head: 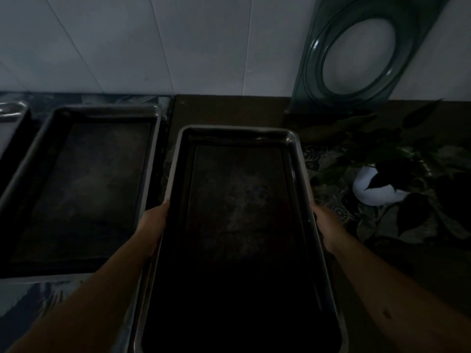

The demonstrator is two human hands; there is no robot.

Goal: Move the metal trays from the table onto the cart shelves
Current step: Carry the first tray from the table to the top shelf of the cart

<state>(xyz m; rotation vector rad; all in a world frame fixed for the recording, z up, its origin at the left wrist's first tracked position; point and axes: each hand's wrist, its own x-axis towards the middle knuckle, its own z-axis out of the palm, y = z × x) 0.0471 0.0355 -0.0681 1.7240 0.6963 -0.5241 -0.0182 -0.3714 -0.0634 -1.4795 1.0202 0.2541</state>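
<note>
The scene is very dark. A long rectangular metal tray [235, 133] is held in front of me, lifted beyond the right edge of the table. My left hand [153, 225] grips its left rim and my right hand [325, 228] grips its right rim. A second metal tray [107, 110] lies flat on the patterned table [30, 294] to the left. The rim of a third tray [12, 109] shows at the far left edge. No cart is in view.
A white tiled wall [153, 47] runs along the back. A dark green panel with an oval opening [356, 59] leans against it at the right. Below it, a leafy plant in a white pot [372, 189] stands on a patterned floor.
</note>
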